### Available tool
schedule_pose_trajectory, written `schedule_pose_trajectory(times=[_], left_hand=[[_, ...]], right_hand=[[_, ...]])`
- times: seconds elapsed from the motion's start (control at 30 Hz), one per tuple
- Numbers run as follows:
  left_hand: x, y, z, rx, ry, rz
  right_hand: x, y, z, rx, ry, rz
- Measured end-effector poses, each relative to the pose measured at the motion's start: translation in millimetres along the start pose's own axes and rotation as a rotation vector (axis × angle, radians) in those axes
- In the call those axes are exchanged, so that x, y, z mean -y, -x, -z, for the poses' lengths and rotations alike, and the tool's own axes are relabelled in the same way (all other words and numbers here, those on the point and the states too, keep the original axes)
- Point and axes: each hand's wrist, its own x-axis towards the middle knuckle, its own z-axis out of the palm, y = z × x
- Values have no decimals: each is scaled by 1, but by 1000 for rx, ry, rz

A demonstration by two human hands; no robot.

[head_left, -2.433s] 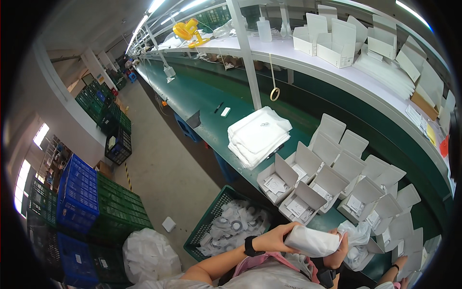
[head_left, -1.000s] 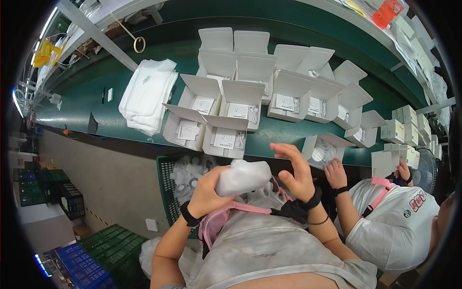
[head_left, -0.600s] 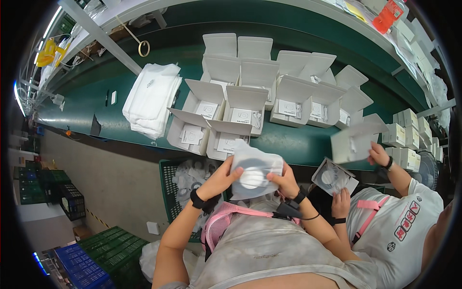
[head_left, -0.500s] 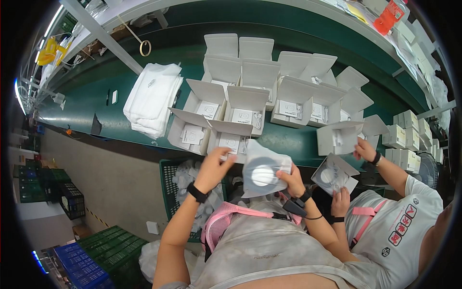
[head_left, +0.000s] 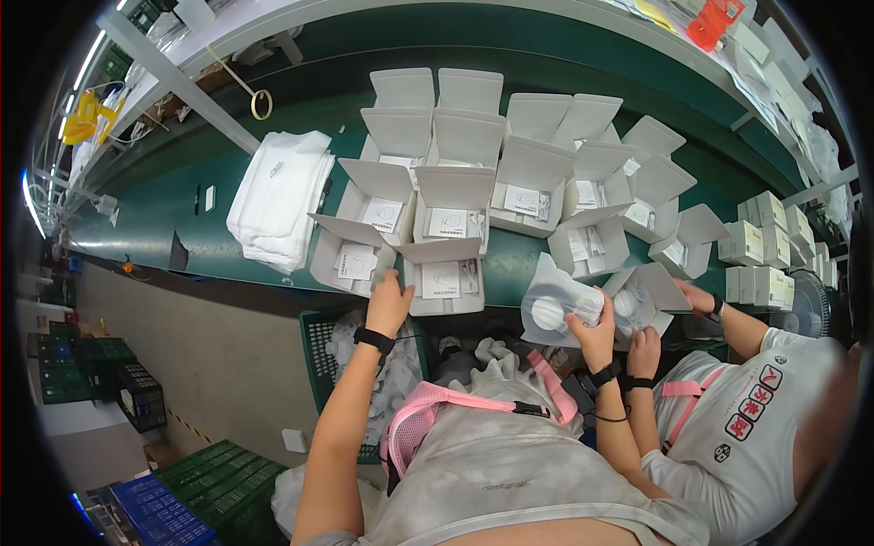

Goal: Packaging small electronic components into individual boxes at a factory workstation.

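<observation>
My right hand (head_left: 594, 335) grips a round white device in a clear plastic bag (head_left: 549, 314), held in front of the table edge. It is beside a co-worker's open box, which holds another bagged round device (head_left: 631, 305). At the near row of boxes, my left hand (head_left: 389, 308) has finger and thumb apart and nothing visible in it. Its fingertips are at the corner of the near left white box (head_left: 332, 273), close to the neighbouring white box (head_left: 446, 307). Both boxes stand with lids up, a printed leaflet lying inside each.
Several more open white boxes (head_left: 451, 196) stand on the green table. A stack of white bags (head_left: 280, 196) lies left of them. The co-worker's hand (head_left: 645, 353) is close on my right. Closed boxes (head_left: 760, 284) are stacked farther right. Below the edge sits a green crate (head_left: 320, 350).
My right hand has carried the bagged device to the right, beside the co-worker's box. My left hand has shifted left to the near left box's corner. The co-worker's box is slightly higher in view.
</observation>
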Motion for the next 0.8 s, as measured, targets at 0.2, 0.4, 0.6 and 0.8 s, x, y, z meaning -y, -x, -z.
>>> schedule_pose_trajectory(times=[0.2, 0.4, 0.6, 0.8], left_hand=[[-5, -5, -47, 211, 319, 8], [-23, 1, -83, 321, 686, 106], [-40, 11, -93, 296, 766, 83], [-38, 6, -94, 298, 685, 81]], right_hand=[[37, 1, -28, 100, 23, 122], [56, -6, -80, 153, 431, 305], [21, -31, -101, 234, 641, 341], [-41, -70, -103, 327, 448, 126]])
